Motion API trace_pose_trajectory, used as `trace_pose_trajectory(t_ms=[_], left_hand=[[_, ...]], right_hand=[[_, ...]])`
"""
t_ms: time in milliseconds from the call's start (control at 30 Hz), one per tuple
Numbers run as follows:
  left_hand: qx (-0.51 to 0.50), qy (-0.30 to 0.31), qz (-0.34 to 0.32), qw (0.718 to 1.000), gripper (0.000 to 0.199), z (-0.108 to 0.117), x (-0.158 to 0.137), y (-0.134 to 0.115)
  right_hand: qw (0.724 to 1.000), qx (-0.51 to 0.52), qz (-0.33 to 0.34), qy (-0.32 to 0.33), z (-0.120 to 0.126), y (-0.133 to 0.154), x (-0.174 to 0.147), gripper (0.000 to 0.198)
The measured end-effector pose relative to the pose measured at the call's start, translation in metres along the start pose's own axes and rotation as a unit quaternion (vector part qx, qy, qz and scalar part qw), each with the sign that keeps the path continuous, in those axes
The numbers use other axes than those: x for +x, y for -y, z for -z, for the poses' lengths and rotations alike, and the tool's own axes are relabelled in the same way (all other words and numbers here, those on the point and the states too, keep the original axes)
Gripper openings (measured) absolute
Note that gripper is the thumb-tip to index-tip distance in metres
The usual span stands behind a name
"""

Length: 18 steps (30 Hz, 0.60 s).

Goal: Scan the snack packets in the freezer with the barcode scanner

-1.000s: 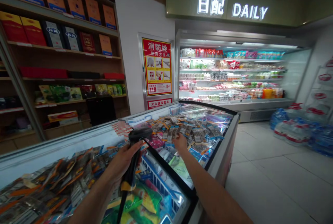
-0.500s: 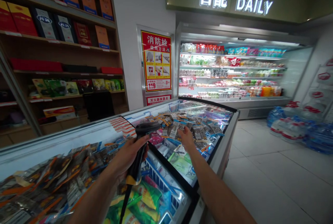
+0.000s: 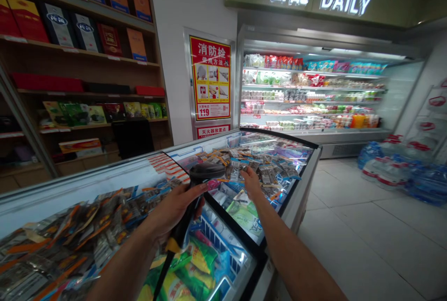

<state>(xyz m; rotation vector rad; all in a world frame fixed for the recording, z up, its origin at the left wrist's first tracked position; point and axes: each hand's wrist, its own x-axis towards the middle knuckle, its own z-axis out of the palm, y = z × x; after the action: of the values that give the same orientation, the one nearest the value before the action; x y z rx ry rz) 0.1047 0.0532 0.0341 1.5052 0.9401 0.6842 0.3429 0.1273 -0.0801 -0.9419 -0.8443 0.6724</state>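
My left hand [image 3: 179,208] is wrapped round the handle of a black and yellow barcode scanner [image 3: 206,170], its head turned to the right and its cable hanging down. My right hand [image 3: 251,183] is closed on the edge of a small clear-and-grey snack packet [image 3: 236,169] lifted at the near side of a pile. Under and behind it, many similar packets [image 3: 275,170] lie on the freezer's glass top. A second heap of packets with orange edges [image 3: 84,231] lies left of my left hand.
Beneath the glass of the chest freezer [image 3: 300,203] are green-and-yellow bags [image 3: 195,263] and a blue basket [image 3: 223,240]. Wooden shelves [image 3: 87,54] stand at the left, a lit refrigerated display [image 3: 314,138] at the back. Water bottles [image 3: 387,170] stand on the floor at right.
The scanner in my left hand has moved a little to the right, closer to the packet. My right hand has raised the packet slightly so that its face shows more.
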Motion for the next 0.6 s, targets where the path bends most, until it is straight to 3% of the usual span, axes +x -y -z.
trace_pose_trajectory(t_ms=[600], left_hand=[[0.008,-0.013,0.003,1.000,0.039,0.0031,-0.0019,-0.0057]], right_hand=[[0.998,-0.061,0.012,-0.001,-0.0025,0.0064,-0.0044,0.029]])
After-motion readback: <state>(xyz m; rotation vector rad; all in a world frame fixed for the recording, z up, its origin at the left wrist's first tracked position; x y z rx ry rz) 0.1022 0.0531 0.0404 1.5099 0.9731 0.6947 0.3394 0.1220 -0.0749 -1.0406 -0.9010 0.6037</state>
